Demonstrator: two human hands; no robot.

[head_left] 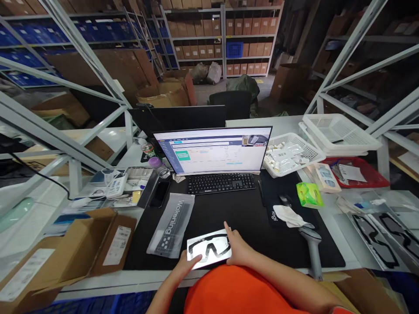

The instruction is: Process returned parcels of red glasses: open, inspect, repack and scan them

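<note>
A white box (209,248) printed with a black picture of wraparound glasses is held low over the front of the black desk mat (216,209), tilted a little. My left hand (188,264) grips its lower left corner, thumb on the printed face. At the right edge, my right hand (238,247) is closed on the same box, its fingers partly hidden behind it. Left of the box lies a frosted plastic bag (172,224) lettered "Wakening". A black keyboard (221,183) sits beyond, in front of a lit monitor (212,150).
An opened cardboard box (75,248) stands at the left, a black phone (159,194) beyond it. To the right are a grey barcode scanner (312,250), a green tissue pack (309,195), a white basket (314,152) and glasses-printed packets (375,240). Metal frame posts flank the desk.
</note>
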